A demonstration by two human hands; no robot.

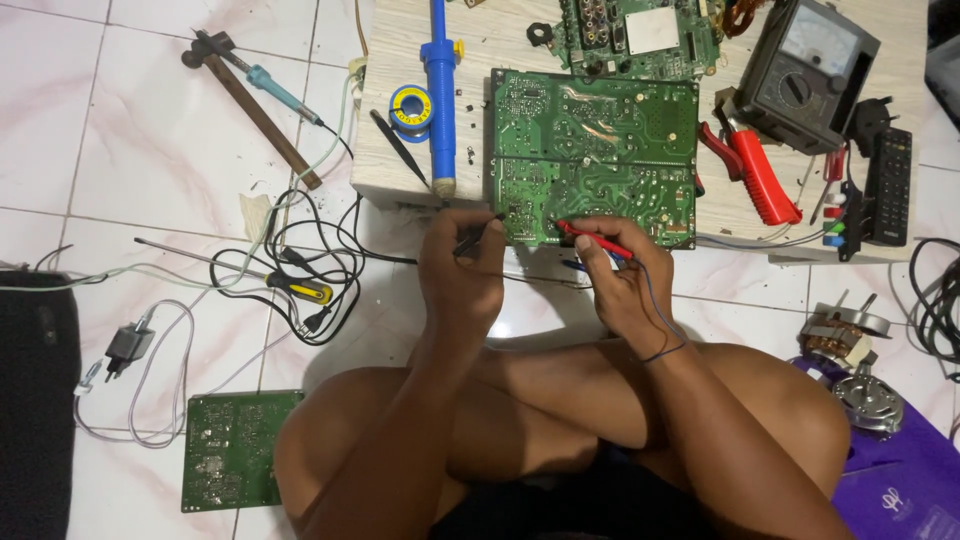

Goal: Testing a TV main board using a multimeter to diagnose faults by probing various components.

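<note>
Green circuit board (pixel 592 155) lies flat on the low wooden table (pixel 400 175), solder side up, near edge at the table's front. Black probe (pixel 478 232) — tip at the board's near-left corner. Red probe (pixel 592 237) — tip on the near edge (blue lead trailing back).

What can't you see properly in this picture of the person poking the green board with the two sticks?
- Head view: the black probe tip, where it meets the green circuit board, is too small to place.
- The left hand hides most of that probe's grip.
- The second board and blue desoldering pump are cut off by the top edge.
- The meter dial is too small to read.
- The right hand covers the red probe handle.
</note>
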